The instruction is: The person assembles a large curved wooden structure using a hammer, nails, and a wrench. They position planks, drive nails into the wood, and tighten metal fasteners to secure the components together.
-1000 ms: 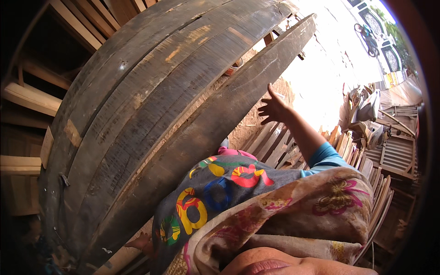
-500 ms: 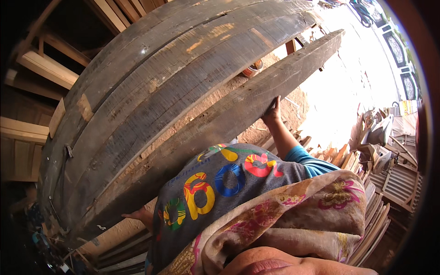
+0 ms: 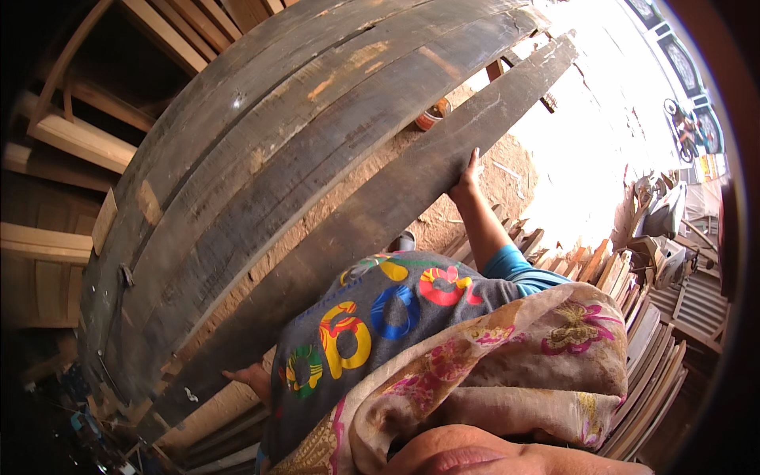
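Observation:
A long dark weathered plank (image 3: 372, 214) slants from lower left to upper right, apart from a stack of similar dark planks (image 3: 261, 134) on its left. My right hand (image 3: 465, 180) grips the plank's right edge about two thirds of the way up. My left hand (image 3: 252, 378) holds the plank's lower edge near the bottom, partly hidden behind my grey shirt with coloured shapes. A patterned scarf fills the lower middle of the view.
Pale timber beams (image 3: 71, 134) stand at the left. Sawdust-covered ground (image 3: 507, 170) lies beyond the plank, with a small round tin (image 3: 433, 115) on it. Stacked boards (image 3: 633, 317) and clutter fill the right side. A motorbike (image 3: 682, 123) stands in bright light far right.
The single plank has moved away from the stack, opening a gap. My right hand went from open fingers against the plank to gripping its edge.

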A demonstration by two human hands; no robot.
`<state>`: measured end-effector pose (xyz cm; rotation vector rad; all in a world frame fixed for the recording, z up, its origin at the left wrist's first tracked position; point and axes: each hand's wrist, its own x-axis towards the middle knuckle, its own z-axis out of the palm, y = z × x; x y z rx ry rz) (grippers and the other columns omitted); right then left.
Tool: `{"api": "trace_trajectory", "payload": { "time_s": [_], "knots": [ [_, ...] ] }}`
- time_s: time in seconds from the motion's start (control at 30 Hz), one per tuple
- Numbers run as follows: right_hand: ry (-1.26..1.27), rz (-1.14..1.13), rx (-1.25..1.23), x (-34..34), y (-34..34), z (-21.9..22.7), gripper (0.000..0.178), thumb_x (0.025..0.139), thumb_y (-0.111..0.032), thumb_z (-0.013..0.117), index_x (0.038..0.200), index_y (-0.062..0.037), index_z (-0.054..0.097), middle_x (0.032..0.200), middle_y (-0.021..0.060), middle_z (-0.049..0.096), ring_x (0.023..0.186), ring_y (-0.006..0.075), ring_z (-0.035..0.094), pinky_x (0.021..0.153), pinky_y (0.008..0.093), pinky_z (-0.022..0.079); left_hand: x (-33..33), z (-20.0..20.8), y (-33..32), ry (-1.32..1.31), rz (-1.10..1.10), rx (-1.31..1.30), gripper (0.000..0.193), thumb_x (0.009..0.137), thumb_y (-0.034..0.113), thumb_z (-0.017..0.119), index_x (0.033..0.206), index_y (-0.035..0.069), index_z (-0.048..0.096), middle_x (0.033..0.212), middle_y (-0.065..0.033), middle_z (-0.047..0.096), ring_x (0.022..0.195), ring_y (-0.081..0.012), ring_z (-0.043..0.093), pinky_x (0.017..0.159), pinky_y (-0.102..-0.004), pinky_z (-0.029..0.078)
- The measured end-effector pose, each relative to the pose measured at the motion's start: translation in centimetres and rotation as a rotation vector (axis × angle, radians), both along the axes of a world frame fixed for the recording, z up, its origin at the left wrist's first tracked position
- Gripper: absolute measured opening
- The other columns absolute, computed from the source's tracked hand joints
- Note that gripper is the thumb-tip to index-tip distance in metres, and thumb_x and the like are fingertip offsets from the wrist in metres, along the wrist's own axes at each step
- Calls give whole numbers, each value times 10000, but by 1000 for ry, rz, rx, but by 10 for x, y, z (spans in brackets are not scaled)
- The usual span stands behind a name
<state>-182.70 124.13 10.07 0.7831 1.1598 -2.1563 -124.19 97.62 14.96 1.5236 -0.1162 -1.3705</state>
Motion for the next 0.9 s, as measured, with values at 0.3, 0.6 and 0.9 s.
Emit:
{"api": "trace_trajectory", "payload": {
  "time_s": [0.3, 0.6, 0.9],
  "knots": [
    [-278, 60, 190, 50, 22, -58, 982, 730, -858, 210, 1477, -254, 4, 1512, 174, 141, 1396, 347, 135, 1062, 612, 112, -26, -14, -17, 72, -113, 126, 818, 846, 711, 302, 1428, 148, 185, 1445, -162, 224, 1328, -360, 213, 1051, -552, 189],
    [58, -2, -232, 81, -74, -11, 640, 877, -621, 368, 1225, -96, 483, 1161, 84, 573, 1043, 282, 539, 913, 460, 425, -57, -43, -39, 137, -193, 290, 834, 847, 715, 289, 1444, 149, 151, 1465, -170, 189, 1346, -366, 181, 1059, -562, 164],
    [73, 121, -216, 90, -134, 16, 656, 859, -624, 384, 1247, -99, 460, 1243, 112, 520, 1122, 325, 492, 948, 518, 402, -61, -56, -44, 170, -161, 364, 851, 848, 719, 276, 1460, 149, 117, 1485, -177, 154, 1363, -372, 150, 1066, -572, 139]
  ]
}}
